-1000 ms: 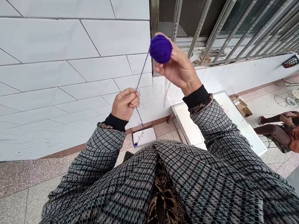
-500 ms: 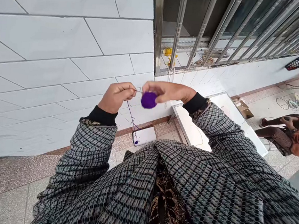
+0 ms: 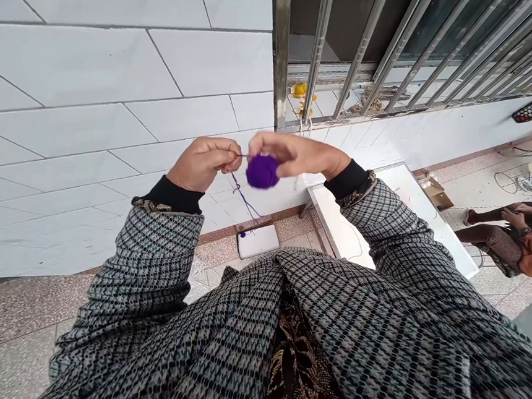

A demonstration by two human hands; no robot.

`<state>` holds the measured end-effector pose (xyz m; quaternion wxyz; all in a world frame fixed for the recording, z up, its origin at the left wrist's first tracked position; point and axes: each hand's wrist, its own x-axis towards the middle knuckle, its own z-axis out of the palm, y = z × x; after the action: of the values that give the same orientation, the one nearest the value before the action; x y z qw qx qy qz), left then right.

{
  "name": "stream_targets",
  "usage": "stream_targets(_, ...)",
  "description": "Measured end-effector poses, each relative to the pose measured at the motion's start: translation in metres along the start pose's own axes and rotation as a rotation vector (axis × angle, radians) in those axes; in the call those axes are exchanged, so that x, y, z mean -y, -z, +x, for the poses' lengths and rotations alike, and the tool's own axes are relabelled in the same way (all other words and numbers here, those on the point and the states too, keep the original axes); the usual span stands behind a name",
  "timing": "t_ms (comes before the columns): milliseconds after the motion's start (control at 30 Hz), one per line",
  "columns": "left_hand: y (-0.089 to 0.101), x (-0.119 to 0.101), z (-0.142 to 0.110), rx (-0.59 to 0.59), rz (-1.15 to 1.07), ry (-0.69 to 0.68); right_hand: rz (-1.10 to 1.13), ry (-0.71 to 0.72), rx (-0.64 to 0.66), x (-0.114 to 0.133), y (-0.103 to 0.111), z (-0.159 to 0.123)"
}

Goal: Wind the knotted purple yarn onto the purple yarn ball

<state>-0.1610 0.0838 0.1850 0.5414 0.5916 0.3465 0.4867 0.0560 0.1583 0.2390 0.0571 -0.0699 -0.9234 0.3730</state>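
A purple ball of yarn [image 3: 262,172] is gripped between the thumb and fingers of my right hand [image 3: 298,152], which is slightly blurred. Just left of it, my left hand [image 3: 208,160] is closed in a pinch on the purple yarn strand [image 3: 243,192]. A short taut stretch of yarn runs between the two hands. From the left hand the strand hangs down, loosely tangled, toward a white tray-like box [image 3: 260,242] with dark edges on the floor. At the box's left end lies a small purple clump [image 3: 243,235].
A white table [image 3: 350,222] stands right of the box, below the window. Metal window bars [image 3: 321,49] rise above a sill holding yellow peels [image 3: 300,91]. White tiled wall [image 3: 95,66] fills the left. Another person [image 3: 514,237] sits at the right. A cardboard box [image 3: 436,194] lies behind the table.
My left hand has shifted slightly left and up, still pinching the yarn. The yarn ball has moved a little left and up. The hanging strand swings right, and the small purple clump sits higher.
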Motion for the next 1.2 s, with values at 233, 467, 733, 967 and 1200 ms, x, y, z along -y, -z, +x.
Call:
stream_targets(233, -0.034, 0.007, -0.003, 0.122, -0.077, 0.083, 0.239, -0.147, -0.853, 0.019, 0.012, 0.011)
stream_targets(467, -0.008, 0.006, -0.005, 0.119, 0.072, 0.147, -0.081, -0.429, 0.15, 0.007, 0.008, -0.013)
stream_targets(733, 0.012, -0.015, -0.011, 0.22, 0.535, 0.2, 0.0, -0.494, 0.365, -0.004, 0.0, -0.015)
stream_targets(967, 0.025, 0.01, -0.009, 0.092, 0.381, 0.229, 0.243, -0.329, 0.196, -0.004, -0.001, -0.032)
stream_targets(1200, -0.022, 0.062, -0.018, -0.15, -0.327, 0.186, 0.661, -0.091, -0.91, 0.01, 0.016, -0.01)
